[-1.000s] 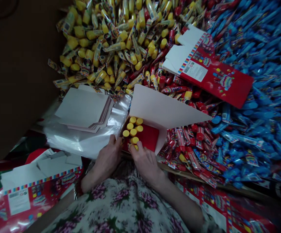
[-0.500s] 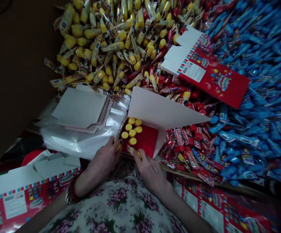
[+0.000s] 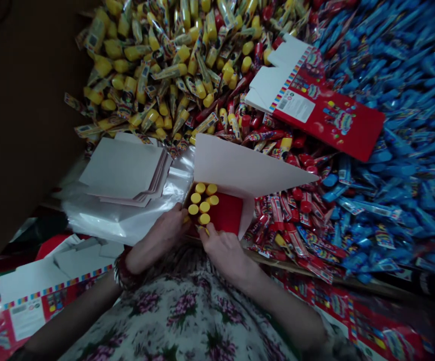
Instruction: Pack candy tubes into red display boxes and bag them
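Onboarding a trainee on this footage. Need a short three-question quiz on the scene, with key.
1. Multiple choice: what colour are the caps standing in the open red carton? A blue, B yellow, C green.
2. True or false: the right hand wears the bracelet.
3. Fill in the word: the stack of flat cartons lies on clear ____.

Key: 1 B; 2 false, it is on the left wrist; 3 plastic.
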A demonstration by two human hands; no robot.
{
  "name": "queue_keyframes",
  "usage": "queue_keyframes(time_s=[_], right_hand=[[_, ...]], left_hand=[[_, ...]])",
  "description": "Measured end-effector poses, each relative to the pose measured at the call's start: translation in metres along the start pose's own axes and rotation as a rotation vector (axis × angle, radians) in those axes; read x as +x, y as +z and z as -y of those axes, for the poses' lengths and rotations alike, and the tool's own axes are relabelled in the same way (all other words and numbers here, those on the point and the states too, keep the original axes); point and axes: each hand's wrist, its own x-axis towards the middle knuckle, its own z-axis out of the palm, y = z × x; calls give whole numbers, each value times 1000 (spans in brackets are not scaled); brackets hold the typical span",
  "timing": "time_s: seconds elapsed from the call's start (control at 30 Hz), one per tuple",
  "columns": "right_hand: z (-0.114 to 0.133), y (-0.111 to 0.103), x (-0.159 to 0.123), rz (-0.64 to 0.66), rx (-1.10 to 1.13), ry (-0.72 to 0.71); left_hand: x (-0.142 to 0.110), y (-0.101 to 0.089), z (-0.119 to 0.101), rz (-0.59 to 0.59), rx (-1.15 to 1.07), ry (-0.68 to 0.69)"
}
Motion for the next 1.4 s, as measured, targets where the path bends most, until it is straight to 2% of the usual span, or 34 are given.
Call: queue_keyframes(time_s=[0.13,0.27,0.43,0.57,0.67,0.73,0.8,0.9,0.97,1.07,1.13,1.2,1.3,1.4], right_hand=[[3,-5,4,-30,-20,-7],[5,-11,2,-53,-46,-6],[22,-5,12,-59,-102,18],[37,7,21,-63,-132,46],[30,14,14,-114,-49,98],[18,17,1,-219,91,146],[4,20,-13,-444,334,227],[-5,27,-25,-798,766,389],[-1,31,-23,-884,946,463],[13,31,-10,-899,948,384],[21,26,-1,-875,887,267],[24,20,4,-799,892,182],[24,16,2,-669,1006,106],[19,23,-4,-697,1143,165]], left_hand=[[-2,13,-11,-117,-66,-8],[0,30,0,-274,-329,49],[1,30,17,-253,-484,225],[1,36,17,-299,-519,181],[1,48,20,-361,-593,143],[-3,53,23,-381,-660,187],[-12,53,24,-418,-693,206],[-36,47,18,-541,-682,126],[-51,40,9,-498,-676,182],[-63,34,-4,-250,-647,357],[-63,34,-7,-183,-611,343],[-60,36,-4,-227,-587,284],[-58,43,5,-356,-611,246],[-61,51,14,-460,-674,169]])
